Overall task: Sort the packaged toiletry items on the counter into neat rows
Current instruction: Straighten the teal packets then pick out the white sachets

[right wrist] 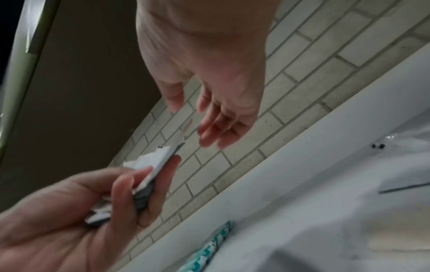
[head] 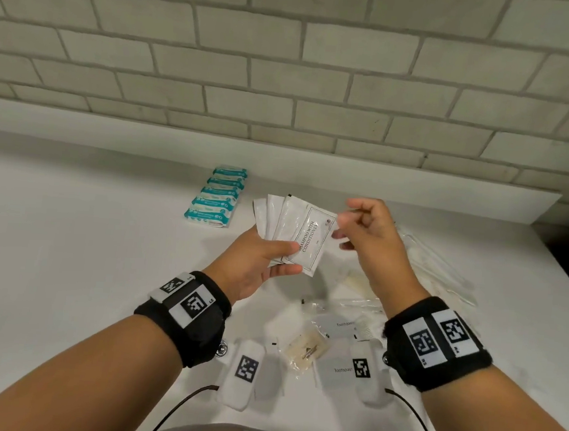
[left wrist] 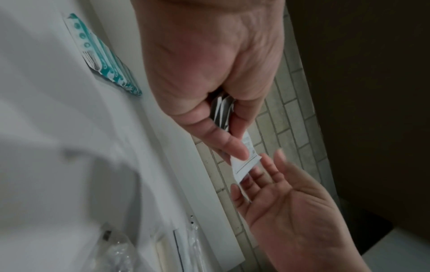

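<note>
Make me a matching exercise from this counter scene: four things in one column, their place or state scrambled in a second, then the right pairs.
Things
1. shampoo sachets
2. teal packets
3. toothpaste packet
4. right hand

Place or state
A. lined up in a row near the wall
B. fanned out in the left hand
C. holding nothing, fingers by the front sachet
D. flat on the counter between the wrists

Pairs: 1-B, 2-A, 3-D, 4-C

Lower ends of the fanned sachets (head: 285, 225) are covered by the left hand (head: 258, 264). Only the front sachet's print is legible (the rest too faint). The clear packets (head: 440, 266) behind the right hand (head: 370, 236) blur together, possibly combs.
</note>
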